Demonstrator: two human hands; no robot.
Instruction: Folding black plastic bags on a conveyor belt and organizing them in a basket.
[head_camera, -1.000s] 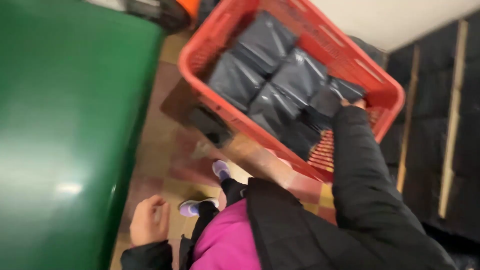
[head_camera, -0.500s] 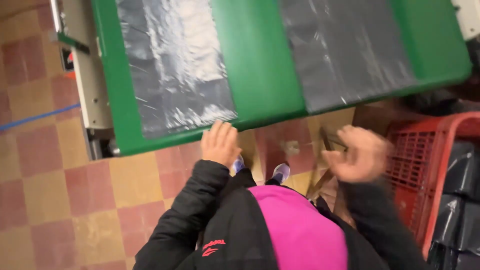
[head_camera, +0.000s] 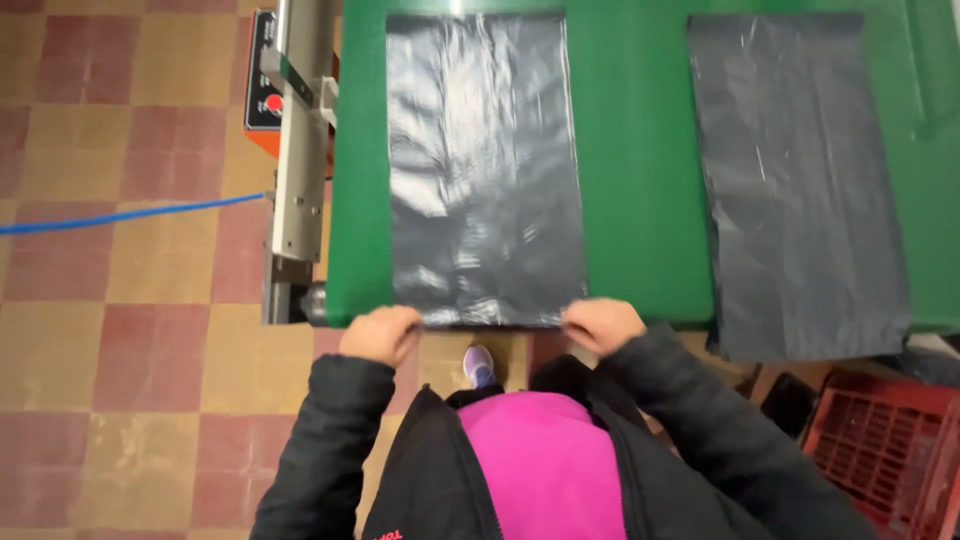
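Both hands pinch the near end of a grey plastic bag (head_camera: 485, 170) lying flat on the green worktop (head_camera: 630, 150): left hand (head_camera: 380, 333) closed on its near-left corner, right hand (head_camera: 602, 325) on its near-right corner, at the worktop's near edge. A second bag (head_camera: 800, 180) lies toward the right edge.

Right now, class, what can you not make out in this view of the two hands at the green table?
- Left hand and right hand: fingers curl over the near edge of the grey plastic sheet; the grip is hidden.
- Second grey sheet: top edge cut off by the picture.
- Red crate: cut off at the corner; contents unseen.
- Green table: far side out of view.
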